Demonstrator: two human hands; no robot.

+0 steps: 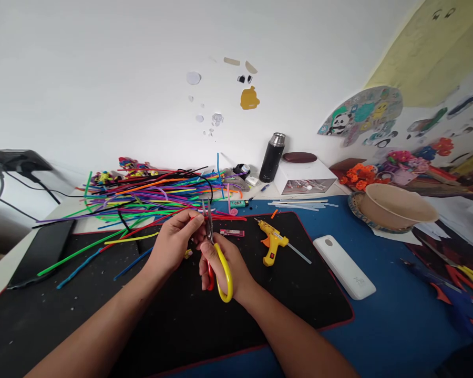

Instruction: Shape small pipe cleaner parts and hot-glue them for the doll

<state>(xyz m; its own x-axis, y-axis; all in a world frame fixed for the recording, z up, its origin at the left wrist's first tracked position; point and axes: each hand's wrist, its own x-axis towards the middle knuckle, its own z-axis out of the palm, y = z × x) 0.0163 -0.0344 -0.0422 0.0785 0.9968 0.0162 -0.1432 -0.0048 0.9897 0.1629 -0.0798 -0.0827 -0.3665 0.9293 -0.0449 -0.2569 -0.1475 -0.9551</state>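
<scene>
My right hand (236, 268) is wrapped round a pair of scissors (223, 273) with one yellow and one red handle loop. The blades point up and away, slightly parted. Beside them my left hand (172, 239) is closed in a pinch, fingertips right against the blades. What it pinches is mostly hidden; a hint of red shows at the fingertips. A small yellowish bit (188, 253) peeks out below the left fingers. Just behind both hands lies a big heap of coloured pipe cleaners (157, 194), some stretching onto the black mat (291, 299).
A yellow glue gun (273, 241) and a white power bank (345, 266) lie to the right. Behind stand a black flask (271, 160) and a white box (305, 176). Glue sticks (303, 203), a pink packet (232, 232), a bowl (400, 205) and a dark tablet-like slab (43, 252) surround the mat.
</scene>
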